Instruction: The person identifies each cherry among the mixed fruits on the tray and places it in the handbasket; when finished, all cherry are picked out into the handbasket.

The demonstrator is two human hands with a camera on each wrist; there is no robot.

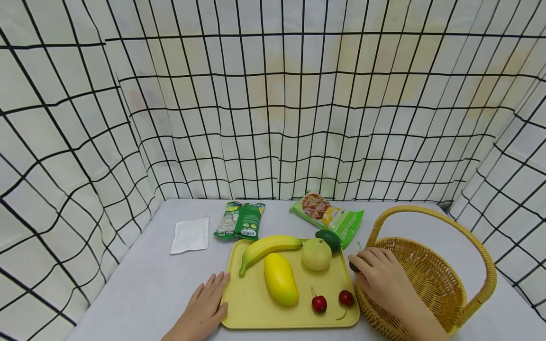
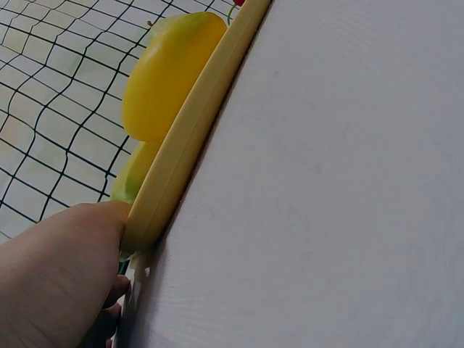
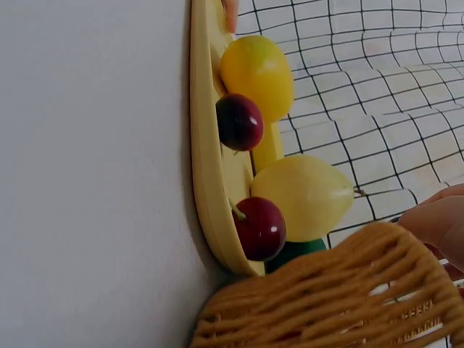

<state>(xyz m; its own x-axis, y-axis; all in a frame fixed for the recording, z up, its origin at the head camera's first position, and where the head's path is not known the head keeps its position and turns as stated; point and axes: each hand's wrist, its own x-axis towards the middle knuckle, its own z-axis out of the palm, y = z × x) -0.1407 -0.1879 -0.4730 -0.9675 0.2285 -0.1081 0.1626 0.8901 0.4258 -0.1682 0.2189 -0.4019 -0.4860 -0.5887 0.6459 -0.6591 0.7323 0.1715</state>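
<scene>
My right hand [image 1: 381, 277] is over the near-left rim of a wicker basket [image 1: 477, 246], its fingers pinching a dark cherry [image 1: 354, 266] with a thin stem; the hand covers most of it. Beside the left edge of a yellow tray [image 1: 251, 319], my left hand [image 1: 204, 305] rests with fingers extended, its thumb touching the rim in the left wrist view. On the tray are a banana [image 1: 270, 245], a mango [image 1: 281, 279], a pale green pear [image 1: 316, 254], a dark green avocado-like fruit [image 1: 330, 239] and two red cherries [image 1: 319, 304].
Behind the tray lie a green snack packet [image 1: 241, 220] and a light green packet with a food picture [image 1: 328, 215]. A white folded cloth [image 1: 190, 235] is at the left. The basket's tall handle arches over its opening. A grid-patterned curtain surrounds the table.
</scene>
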